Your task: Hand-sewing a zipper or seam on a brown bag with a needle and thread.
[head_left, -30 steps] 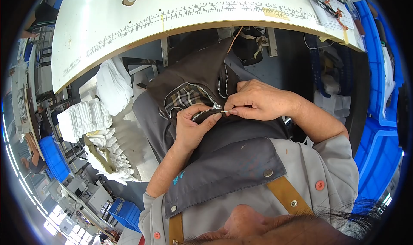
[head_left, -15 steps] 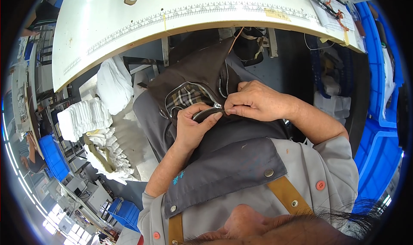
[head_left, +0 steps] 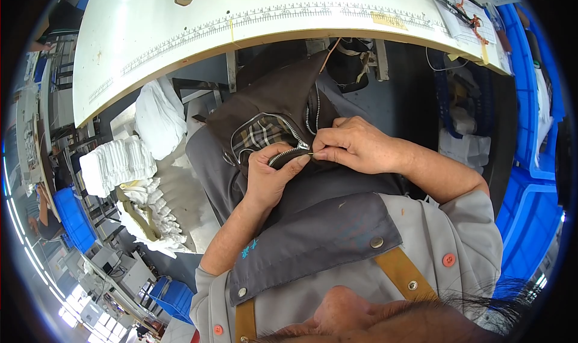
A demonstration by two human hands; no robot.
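**A:** What's the dicey bit with your hands right now?

**B:** Fingertips, imo. Your left hand [head_left: 265, 171] has thumb and fingers pinched around a curved bit of the zipper [head_left: 288, 157], and your right hand [head_left: 358, 147] is just beside it, fingertips closed on a thin pale sliver [head_left: 312, 154]. Can't tell if that's needle or thread. If it's sharp, one slip could jab your left thumb, cuz they're basically tip to tip.

**A:** So neither hand's open?

**B:** Nope, both pinching, other right fingers curled in. Also, the metal slider [head_left: 303, 145] sits right between them, so I'd guess it could snag whatever you've got there. And if your left pinch loosens, the zipper edge could twist away.

**A:** And the rest of it?

**B:** The brown cloth [head_left: 265, 96] it's on is bunched over your lap, plaid lining [head_left: 262, 132] showing just past your left hand. Its far end reaches the near edge of the tabletop [head_left: 150, 54], so a tug there might drag the zipper. Further out, white cloth stacks [head_left: 117, 165] on your left, blue bins [head_left: 524, 222] on your right.
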